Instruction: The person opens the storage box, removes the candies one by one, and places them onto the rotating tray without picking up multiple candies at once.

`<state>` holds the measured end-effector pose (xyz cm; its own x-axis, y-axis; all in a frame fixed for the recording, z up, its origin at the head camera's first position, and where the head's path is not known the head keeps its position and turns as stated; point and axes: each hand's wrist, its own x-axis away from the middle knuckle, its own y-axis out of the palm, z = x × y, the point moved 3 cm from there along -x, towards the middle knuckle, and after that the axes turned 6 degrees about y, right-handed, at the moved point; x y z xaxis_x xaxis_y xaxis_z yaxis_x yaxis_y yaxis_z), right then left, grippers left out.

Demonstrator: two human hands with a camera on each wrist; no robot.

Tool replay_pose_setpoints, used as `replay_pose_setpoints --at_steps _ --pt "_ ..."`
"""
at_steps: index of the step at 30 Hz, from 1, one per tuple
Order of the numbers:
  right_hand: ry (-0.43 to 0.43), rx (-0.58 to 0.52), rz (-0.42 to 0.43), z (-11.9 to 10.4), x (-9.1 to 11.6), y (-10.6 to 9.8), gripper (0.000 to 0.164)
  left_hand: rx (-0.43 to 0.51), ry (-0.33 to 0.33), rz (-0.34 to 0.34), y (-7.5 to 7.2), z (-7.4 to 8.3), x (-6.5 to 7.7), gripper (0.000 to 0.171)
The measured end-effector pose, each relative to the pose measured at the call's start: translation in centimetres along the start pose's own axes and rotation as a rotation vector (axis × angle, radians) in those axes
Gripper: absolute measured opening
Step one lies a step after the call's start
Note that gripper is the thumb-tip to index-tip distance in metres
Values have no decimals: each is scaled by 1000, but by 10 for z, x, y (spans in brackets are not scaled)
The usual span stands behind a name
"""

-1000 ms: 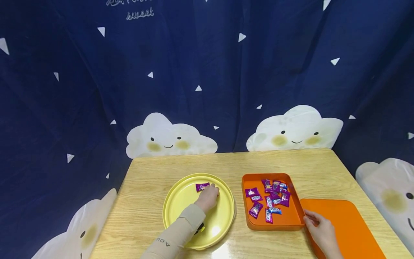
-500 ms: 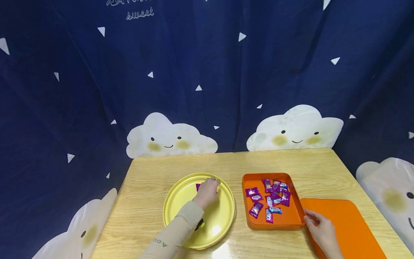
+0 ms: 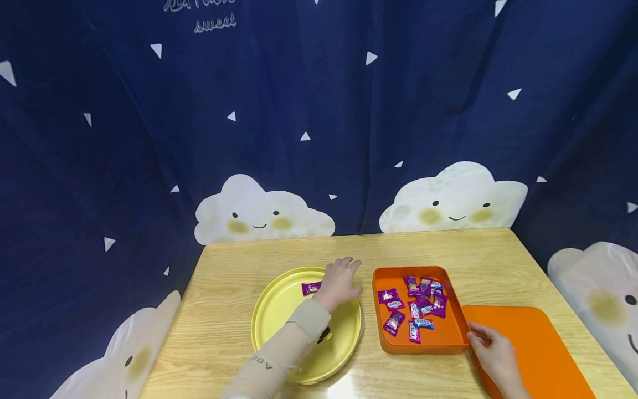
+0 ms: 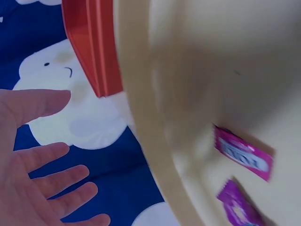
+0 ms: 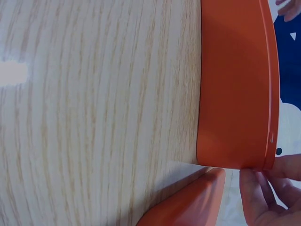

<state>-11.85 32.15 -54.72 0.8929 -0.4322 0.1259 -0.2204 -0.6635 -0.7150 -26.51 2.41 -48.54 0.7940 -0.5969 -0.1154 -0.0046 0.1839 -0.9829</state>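
Observation:
My left hand (image 3: 339, 284) is above the right rear part of a round yellow tray (image 3: 264, 327), with fingers spread and nothing in them. In the left wrist view the same hand (image 4: 47, 160) is beside the tray rim. Two wrapped candies lie on the tray there: a pink one (image 4: 244, 153) and a purple one (image 4: 240, 207). In the head view one purple candy (image 3: 311, 288) shows left of the hand. My right hand (image 3: 495, 354) grips the right side of a shallow orange box (image 3: 423, 350) near its front corner. Several purple and blue wrapped candies (image 3: 423, 323) lie inside.
An orange lid (image 3: 543, 349) lies flat right of the box, partly under my right hand. Everything stands on a wooden table (image 3: 234, 257). A dark blue cloth (image 3: 299, 83) with clouds hangs behind it.
My left hand has risen from the tray surface and moved right toward the box, its fingers spreading. My right hand and the box have stayed in place.

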Motion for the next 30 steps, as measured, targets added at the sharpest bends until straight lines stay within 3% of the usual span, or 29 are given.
replay_pose_setpoints --at_steps 7,14,20,25,30 --pt "-5 -8 14 -1 1 1 31 1 15 -63 4 22 -16 58" --pt "-30 -16 32 -3 3 1 31 -2 45 -83 9 45 -28 57" --pt "-63 -19 55 -3 5 1 29 16 35 -129 15 64 -36 58" --pt "-51 -30 25 -1 3 1 31 90 17 -194 20 79 -41 58" --pt "-51 -27 17 -1 3 1 32 188 -38 -314 29 91 -44 54"
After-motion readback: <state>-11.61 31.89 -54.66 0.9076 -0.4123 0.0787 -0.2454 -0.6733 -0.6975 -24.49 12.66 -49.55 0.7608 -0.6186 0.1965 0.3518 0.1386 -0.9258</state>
